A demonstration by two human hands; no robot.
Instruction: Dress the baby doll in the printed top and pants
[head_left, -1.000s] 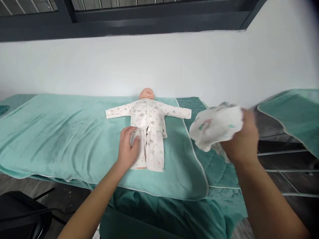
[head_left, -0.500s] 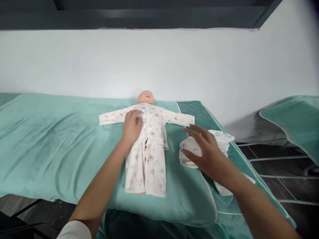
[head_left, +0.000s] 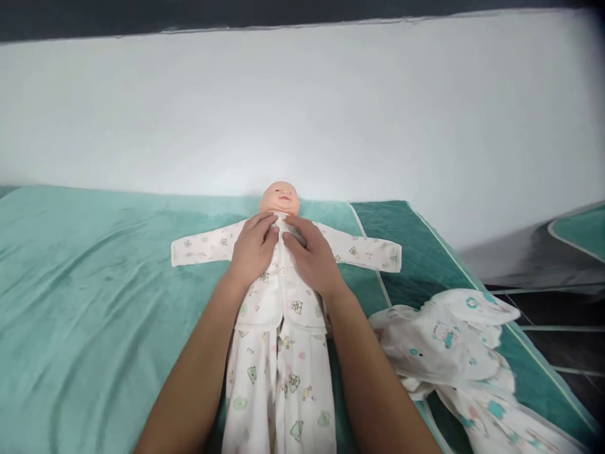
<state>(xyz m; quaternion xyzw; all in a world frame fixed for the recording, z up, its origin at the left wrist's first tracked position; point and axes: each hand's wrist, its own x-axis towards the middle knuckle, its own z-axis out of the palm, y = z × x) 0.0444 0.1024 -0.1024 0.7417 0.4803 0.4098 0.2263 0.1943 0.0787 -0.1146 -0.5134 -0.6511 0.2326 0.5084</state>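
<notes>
A baby doll (head_left: 280, 197) lies on its back, head by the wall, in a white printed long-sleeved shirt (head_left: 283, 296) and matching trousers (head_left: 307, 391). The sleeves stretch out to both sides. My left hand (head_left: 255, 249) rests on the shirt's upper chest, fingertips at the front opening just below the neck. Opposite it, my right hand (head_left: 314, 255) touches the other side of the same opening. On each hand a gap shows between thumb and forefinger, and I see no cloth pinched there. My forearms lie along either side of the doll's body.
Crumpled white printed baby clothes (head_left: 444, 340) lie to the right of my right forearm. A light green cover (head_left: 118, 302) spreads under the doll, over a darker green one (head_left: 401, 233). A white wall (head_left: 302, 113) stands behind; a metal rack (head_left: 558, 328) is beyond the right edge.
My right hand has moved left from above the loose clothes onto the shirt's chest. My left hand has shifted up toward the neck. The view has come closer to the doll.
</notes>
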